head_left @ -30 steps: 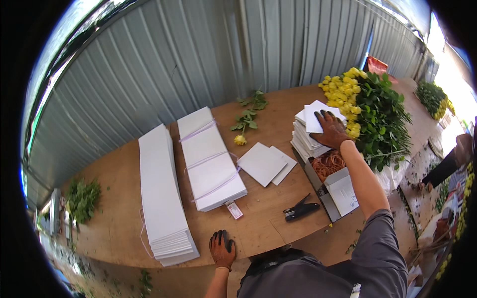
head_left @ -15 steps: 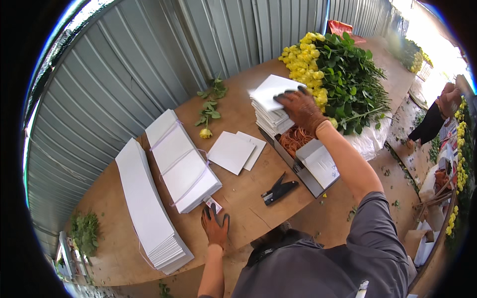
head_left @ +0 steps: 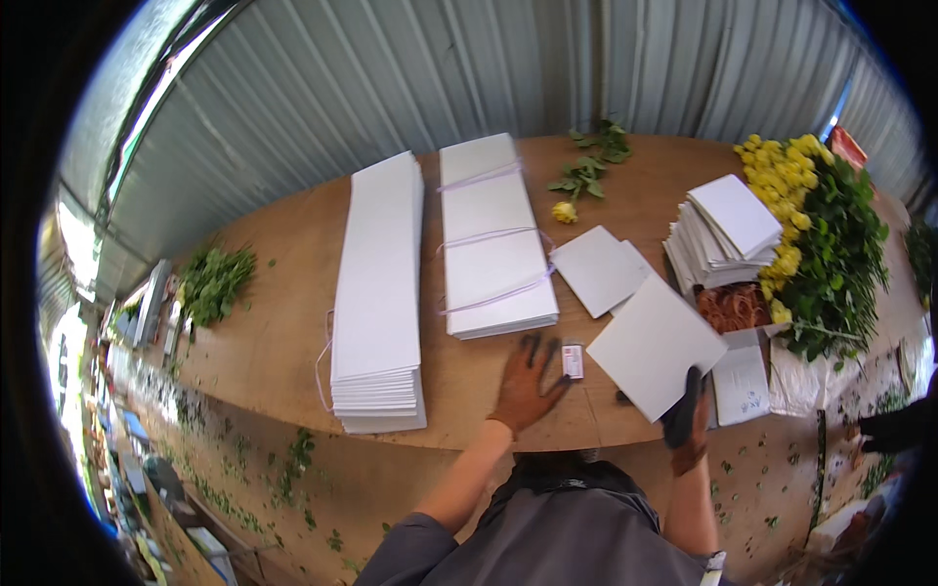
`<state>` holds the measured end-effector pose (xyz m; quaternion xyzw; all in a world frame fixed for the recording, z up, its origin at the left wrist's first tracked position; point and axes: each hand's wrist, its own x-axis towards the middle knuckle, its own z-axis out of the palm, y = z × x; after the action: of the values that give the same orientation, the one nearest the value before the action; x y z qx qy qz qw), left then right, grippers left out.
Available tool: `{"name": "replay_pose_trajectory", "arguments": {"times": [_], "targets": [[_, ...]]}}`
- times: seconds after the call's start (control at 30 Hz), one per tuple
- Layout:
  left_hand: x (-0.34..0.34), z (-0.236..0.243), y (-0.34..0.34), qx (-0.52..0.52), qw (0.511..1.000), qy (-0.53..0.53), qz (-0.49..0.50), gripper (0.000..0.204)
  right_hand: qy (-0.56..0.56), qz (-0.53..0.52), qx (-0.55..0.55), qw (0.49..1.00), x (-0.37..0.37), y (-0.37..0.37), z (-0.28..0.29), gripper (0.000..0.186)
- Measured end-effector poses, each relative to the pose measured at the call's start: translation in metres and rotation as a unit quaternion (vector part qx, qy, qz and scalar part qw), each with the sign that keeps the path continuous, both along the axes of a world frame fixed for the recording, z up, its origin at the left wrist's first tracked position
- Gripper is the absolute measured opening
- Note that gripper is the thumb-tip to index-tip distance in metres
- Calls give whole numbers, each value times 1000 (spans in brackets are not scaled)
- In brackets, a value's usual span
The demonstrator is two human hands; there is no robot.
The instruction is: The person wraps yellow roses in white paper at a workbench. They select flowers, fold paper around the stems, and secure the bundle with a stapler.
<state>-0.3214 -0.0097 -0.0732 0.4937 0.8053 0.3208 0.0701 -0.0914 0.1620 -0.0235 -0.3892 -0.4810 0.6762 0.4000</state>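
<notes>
My left hand, in a brown glove with black fingertips, rests on the table with its fingers spread. Beside its thumb lies a small white and red box. My right hand, gloved alike, grips a white square card by its near right corner, thumb on top. The card hides most of what is under it; only a small black end, probably of the stapler, shows past its edge. Farther back, two more white cards overlap on the table. A stack of such cards stands at the right.
Two long stacks of white card lie left of centre, the second tied with string. Behind are a single yellow rose, and at right a yellow rose bunch beside brown rubber bands. Greenery lies far left.
My right hand has left the stack and come back toward me with a white card. My left hand stays near the small box. The view has swung left.
</notes>
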Motion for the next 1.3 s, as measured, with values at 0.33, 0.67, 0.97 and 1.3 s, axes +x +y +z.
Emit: {"name": "replay_pose_trajectory", "arguments": {"times": [0.33,0.67,0.97,1.3], "targets": [[-130,8,-192,-291,918,125,237,97,-286,339,427,788,-24,-75,-38,57],[-82,54,-199,-243,963,35,107,43,-351,368,527,681,-26,-94,-28,57],[-65,41,-182,-189,979,65,38,45,-219,401,568,685,-47,-114,-24,65],[13,82,-135,-47,994,-76,-60,37,-120,233,89,961,-57,-99,-81,47]]}}
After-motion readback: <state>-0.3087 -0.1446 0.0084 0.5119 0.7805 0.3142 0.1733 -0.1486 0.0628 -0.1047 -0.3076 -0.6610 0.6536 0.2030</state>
